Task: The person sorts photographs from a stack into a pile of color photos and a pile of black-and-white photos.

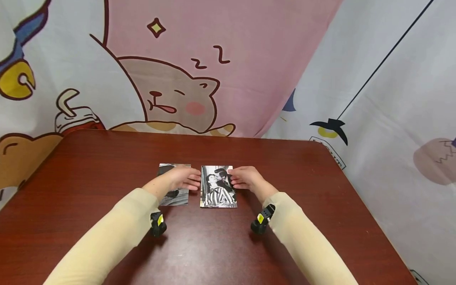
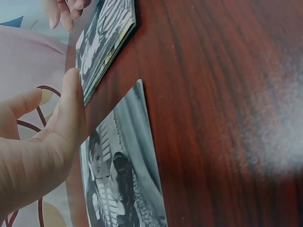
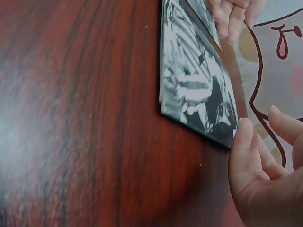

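Observation:
A small stack of black-and-white photo cards (image 1: 218, 194) lies on the table, its top card showing a couple, one in stripes. In the left wrist view the layered edges of the stack (image 2: 106, 35) show. Left of it lies a single photo card (image 1: 179, 200), partly hidden under my left hand (image 1: 183, 177). Relaxed, the fingers of that hand point at the stack's left edge. From the other side my right hand (image 1: 248, 178) has its loosely extended fingertips (image 3: 244, 130) right at the stack's right edge. Neither hand grips a card.
The reddish-brown wooden table (image 1: 303, 237) ends at a back edge. Behind it hangs a cartoon-printed cloth (image 1: 267, 59), also along the right side. A black wrist camera (image 1: 158, 224) sits on the left wrist, another wrist camera (image 1: 261, 219) on the right.

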Demonstrator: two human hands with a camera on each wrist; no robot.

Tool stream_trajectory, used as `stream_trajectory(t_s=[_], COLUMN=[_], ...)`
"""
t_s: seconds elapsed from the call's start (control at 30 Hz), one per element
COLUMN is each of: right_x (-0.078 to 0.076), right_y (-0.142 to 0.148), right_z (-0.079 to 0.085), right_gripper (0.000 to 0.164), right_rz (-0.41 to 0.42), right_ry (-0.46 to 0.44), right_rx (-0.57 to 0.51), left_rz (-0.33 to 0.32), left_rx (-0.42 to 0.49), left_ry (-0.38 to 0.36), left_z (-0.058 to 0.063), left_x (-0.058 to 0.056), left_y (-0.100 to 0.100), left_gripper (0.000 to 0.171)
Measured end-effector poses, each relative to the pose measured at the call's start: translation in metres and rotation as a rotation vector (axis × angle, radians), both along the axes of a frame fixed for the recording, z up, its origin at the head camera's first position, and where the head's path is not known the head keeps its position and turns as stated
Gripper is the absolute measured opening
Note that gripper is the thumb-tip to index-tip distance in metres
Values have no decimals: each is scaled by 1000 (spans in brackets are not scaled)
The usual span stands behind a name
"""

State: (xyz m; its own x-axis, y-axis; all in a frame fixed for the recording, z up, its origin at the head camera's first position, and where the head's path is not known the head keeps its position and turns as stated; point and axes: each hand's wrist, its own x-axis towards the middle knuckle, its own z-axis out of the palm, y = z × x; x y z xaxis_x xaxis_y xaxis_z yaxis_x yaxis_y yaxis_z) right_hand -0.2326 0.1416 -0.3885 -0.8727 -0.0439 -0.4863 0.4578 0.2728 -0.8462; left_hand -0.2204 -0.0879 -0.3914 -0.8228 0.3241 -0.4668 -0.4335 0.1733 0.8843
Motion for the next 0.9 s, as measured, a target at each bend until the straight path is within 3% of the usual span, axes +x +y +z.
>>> stream_trajectory(t_s=[0.6,0.9], right_x=[3,3], right_y=[13,14], right_z=[-3,-7], right_gripper=[35,37], right_rz=[7,3], right_ry=[-38,-31], right_rx=[17,19], left_rz=[-45,-31], left_rx=[-8,-14], left_ry=[-4,-15], left_z=[-4,-3], left_x=[1,2], left_y=[3,3], left_gripper=[48,47])
